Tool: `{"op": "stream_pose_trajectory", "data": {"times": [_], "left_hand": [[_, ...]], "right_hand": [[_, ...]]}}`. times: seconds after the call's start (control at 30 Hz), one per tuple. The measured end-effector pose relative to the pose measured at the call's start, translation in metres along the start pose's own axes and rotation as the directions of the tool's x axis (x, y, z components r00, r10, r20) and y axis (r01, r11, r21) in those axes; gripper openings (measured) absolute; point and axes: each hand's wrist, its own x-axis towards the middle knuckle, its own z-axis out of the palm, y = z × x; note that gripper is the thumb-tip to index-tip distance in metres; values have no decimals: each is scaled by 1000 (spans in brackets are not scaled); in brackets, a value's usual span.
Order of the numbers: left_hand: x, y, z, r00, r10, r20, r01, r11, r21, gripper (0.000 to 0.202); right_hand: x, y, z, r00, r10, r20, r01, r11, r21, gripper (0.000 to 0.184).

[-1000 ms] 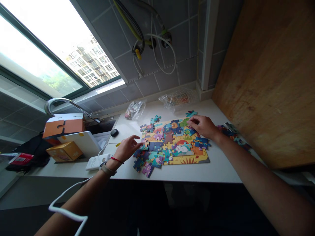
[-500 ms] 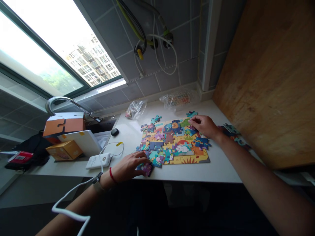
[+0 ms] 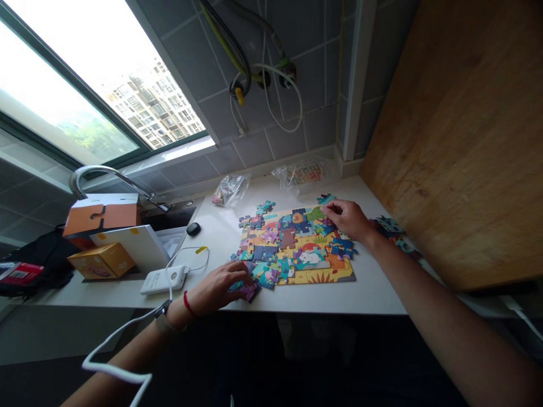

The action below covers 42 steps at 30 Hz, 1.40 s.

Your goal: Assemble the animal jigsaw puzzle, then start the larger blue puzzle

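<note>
A colourful animal jigsaw puzzle [image 3: 311,275] lies on the white counter, with loose pieces resting on top of it and around its edges. My right hand [image 3: 345,217] is at its upper right corner, thumb and fingertips pinched on a puzzle piece beside the green part [image 3: 315,213]; the fingers hide most of that piece. Over the lower left corner, my left hand [image 3: 224,285] rests with bent, parted fingers touching loose purple and teal pieces [image 3: 250,291]. A teal piece [image 3: 326,198] lies just beyond my right hand. More loose pieces [image 3: 266,207] sit at the upper left.
Clear plastic bags [image 3: 231,190] lie along the back wall. A white power bank [image 3: 163,280] with a cable, a small black case [image 3: 193,229] and boxes [image 3: 102,261] stand left, by the sink faucet [image 3: 114,178]. Dark pieces [image 3: 390,225] lie near the wooden panel [image 3: 445,141] at right.
The whole view has shifted slightly, so everything appears a little farther left. Both hands stay at the same places on the puzzle, with barely any finger movement.
</note>
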Motion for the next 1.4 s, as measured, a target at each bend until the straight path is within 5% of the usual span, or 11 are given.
{"op": "stream_pose_trajectory", "data": {"times": [0.43, 0.6, 0.73, 0.87, 1.13, 1.4], "left_hand": [[-6, 7, 8, 997, -21, -81, 18, 999, -30, 38], [5, 30, 45, 963, -29, -269, 19, 999, -41, 76], [24, 47, 78, 927, -33, -374, 44, 999, 21, 65], [31, 46, 92, 919, -34, -393, 49, 998, 29, 52], [28, 34, 102, 906, 20, -423, -8, 999, 31, 62], [19, 21, 104, 885, 94, -457, -95, 995, 22, 68]], "right_hand": [[-3, -14, -4, 999, -15, -46, 18, 997, 72, 42], [-5, -24, -4, 992, -10, -126, 23, 994, 108, 44], [-14, -28, -3, 978, -10, -210, 28, 996, 85, 42], [-43, -30, -5, 968, -64, -242, 51, 997, -61, 36], [-115, -37, -15, 978, -199, -70, 156, 906, -394, 30], [-131, -30, -12, 990, -133, -38, 95, 854, -512, 34]]}}
